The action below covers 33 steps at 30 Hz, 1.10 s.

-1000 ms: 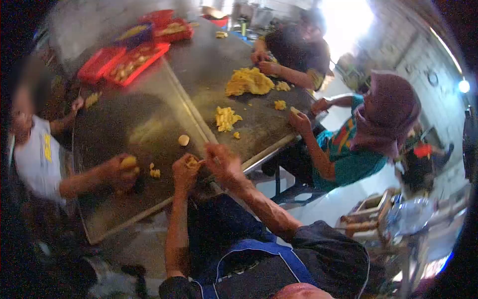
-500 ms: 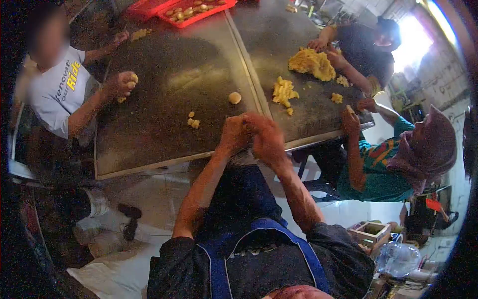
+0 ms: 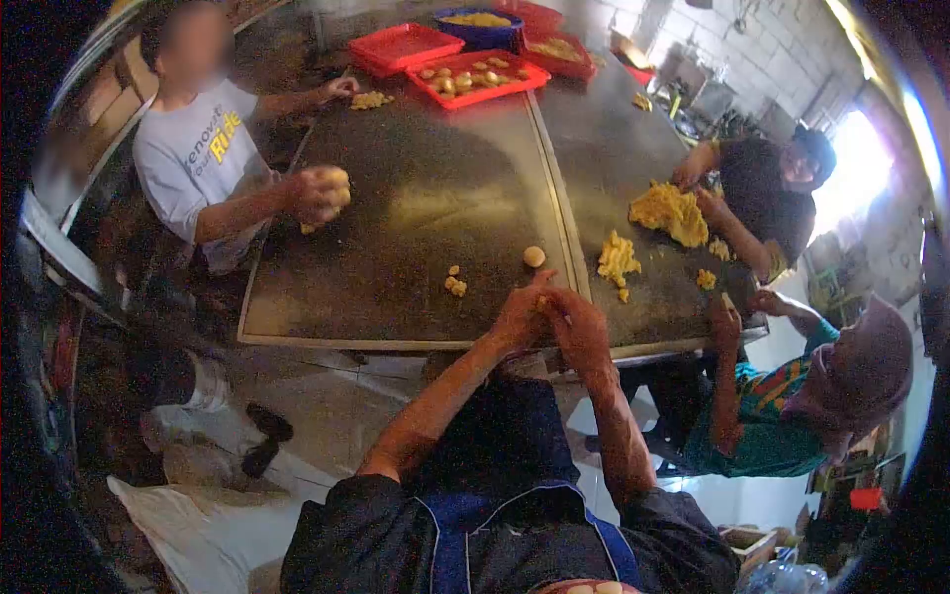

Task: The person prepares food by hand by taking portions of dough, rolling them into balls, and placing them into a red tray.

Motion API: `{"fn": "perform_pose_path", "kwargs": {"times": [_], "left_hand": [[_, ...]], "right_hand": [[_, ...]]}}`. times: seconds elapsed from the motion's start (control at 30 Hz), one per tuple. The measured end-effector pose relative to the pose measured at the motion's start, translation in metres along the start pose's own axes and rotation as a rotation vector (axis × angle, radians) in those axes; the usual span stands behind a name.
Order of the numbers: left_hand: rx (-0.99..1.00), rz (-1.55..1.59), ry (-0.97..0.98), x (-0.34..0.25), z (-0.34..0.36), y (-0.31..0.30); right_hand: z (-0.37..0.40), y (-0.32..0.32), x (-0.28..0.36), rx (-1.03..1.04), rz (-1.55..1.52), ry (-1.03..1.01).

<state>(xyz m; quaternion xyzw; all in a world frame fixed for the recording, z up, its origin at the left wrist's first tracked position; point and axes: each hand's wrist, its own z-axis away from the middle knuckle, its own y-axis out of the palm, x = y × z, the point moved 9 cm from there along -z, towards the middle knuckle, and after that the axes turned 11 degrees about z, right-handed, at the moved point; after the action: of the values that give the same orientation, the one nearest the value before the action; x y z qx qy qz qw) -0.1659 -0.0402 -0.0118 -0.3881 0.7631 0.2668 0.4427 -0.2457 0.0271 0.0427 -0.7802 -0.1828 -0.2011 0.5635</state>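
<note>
Near the table's front edge, my left hand (image 3: pixel 522 312) and my right hand (image 3: pixel 579 332) meet over the dark table (image 3: pixel 396 307). A small bit of yellow dough (image 3: pixel 543 305) shows between their fingertips. A round pale dough ball (image 3: pixel 534 256) lies just beyond my left hand. To the left are small dough bits (image 3: pixel 455 283). Right of my hands lies a pile of yellow dough pieces (image 3: pixel 618 259).
A person in a white shirt (image 3: pixel 203 158) works at the left, holding dough. Two people (image 3: pixel 767 188) are at the right, near a large yellow dough mass (image 3: pixel 670 213). Red trays (image 3: pixel 480 94) and a blue basin (image 3: pixel 478 35) stand at the far end.
The view has shifted, showing more of the far end of the table. My hands have come from a blurred, overlapping pose to fingertips together, with yellow dough now visible between them.
</note>
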Motion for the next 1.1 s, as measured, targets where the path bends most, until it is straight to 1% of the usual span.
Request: {"fn": "perform_pose_path", "kwargs": {"times": [0.03,0.07,0.1,0.13,0.2,0.23,0.27,0.3,0.33,0.37,0.4,0.43,0.47,0.5,0.53,0.57,0.63,0.7,0.73,0.77,0.8,0.83,0.87,0.9,0.93,0.97,1.03,1.07,1.1], "left_hand": [[-0.01,0.004,0.016,0.007,-0.004,-0.009],[0.163,0.05,-0.006,0.018,-0.008,-0.001],[0.338,0.097,-0.034,0.029,-0.007,0.01],[0.337,0.099,-0.024,0.048,-0.004,0.009],[0.336,0.252,-0.272,0.097,0.008,0.014],[0.344,0.255,-0.268,0.079,0.006,0.019],[0.213,0.052,-0.195,0.04,-0.001,0.012],[0.092,-0.146,-0.123,0.012,-0.003,0.007],[0.138,-0.138,-0.118,0.007,0.0,0.014],[0.07,-0.169,-0.089,0.001,-0.002,0.009],[0.014,-0.198,-0.057,-0.006,-0.001,0.005],[0.101,-0.195,-0.039,0.011,0.003,0.012],[0.154,-0.349,-0.018,0.044,0.007,0.009],[0.192,-0.508,0.023,0.059,0.005,0.008],[0.158,-0.49,0.019,0.042,0.004,0.006],[0.112,-0.475,0.017,0.023,0.004,0.003],[0.127,-0.42,-0.081,0.021,0.002,0.003],[0.228,-0.566,0.184,0.015,0.001,0.011],[0.143,-0.498,0.196,0.005,0.0,0.006],[0.062,-0.421,0.206,-0.013,0.001,0.004],[0.029,-0.248,-0.005,-0.008,-0.001,0.003],[0.001,-0.077,-0.234,0.003,0.003,0.004],[0.01,-0.075,-0.211,-0.004,0.002,0.004],[0.007,-0.199,-0.173,-0.009,0.002,0.001],[0.0,-0.328,-0.144,-0.011,0.003,-0.002],[0.003,-0.331,-0.144,-0.006,0.002,-0.002],[0.166,-0.354,-0.136,0.01,0.008,0.008],[0.175,-0.355,-0.152,0.017,0.009,0.006],[0.134,-0.362,-0.184,0.025,0.007,0.0]], "right_hand": [[0.0,-0.001,0.007,-0.022,0.067,-0.119],[0.0,-0.004,0.017,-0.045,0.136,-0.232],[0.001,-0.006,0.02,-0.045,0.148,-0.236],[0.001,-0.005,0.029,-0.064,0.217,-0.231],[0.001,-0.002,0.029,-0.085,0.286,-0.223],[0.001,-0.001,0.012,-0.112,0.182,-0.18],[0.001,-0.004,-0.002,-0.146,0.079,-0.131],[0.004,-0.009,-0.007,-0.164,0.085,-0.107],[0.005,-0.024,-0.022,-0.262,0.031,0.027],[0.008,-0.045,-0.04,-0.386,-0.025,0.168],[0.012,-0.069,-0.038,-0.485,0.132,0.139],[0.017,-0.081,-0.058,-0.55,0.14,0.197],[0.014,-0.079,-0.085,-0.525,0.137,0.213],[0.011,-0.075,-0.113,-0.501,0.129,0.214],[0.008,-0.064,-0.139,-0.409,0.159,0.195],[0.009,-0.064,-0.153,-0.466,0.152,0.205],[0.013,-0.052,-0.121,-0.569,0.743,-0.085],[0.014,-0.04,-0.112,-0.574,0.63,-0.027],[0.003,-0.022,-0.107,-0.196,0.395,0.139],[0.014,-0.012,-0.09,-0.366,0.135,0.03],[0.019,-0.004,-0.063,-0.105,0.061,0.187],[0.019,-0.019,-0.017,-0.144,0.063,0.074],[0.026,0.006,-0.019,-0.235,0.06,-0.03],[0.032,0.03,-0.024,-0.319,0.056,-0.132],[0.031,0.026,-0.023,-0.326,0.058,-0.133],[0.034,0.018,-0.014,-0.33,0.058,-0.139],[0.041,0.006,0.008,-0.32,0.041,-0.128],[0.038,-0.002,0.012,-0.278,-0.183,-0.064],[0.037,-0.003,0.009,-0.237,-0.404,0.006]]}}
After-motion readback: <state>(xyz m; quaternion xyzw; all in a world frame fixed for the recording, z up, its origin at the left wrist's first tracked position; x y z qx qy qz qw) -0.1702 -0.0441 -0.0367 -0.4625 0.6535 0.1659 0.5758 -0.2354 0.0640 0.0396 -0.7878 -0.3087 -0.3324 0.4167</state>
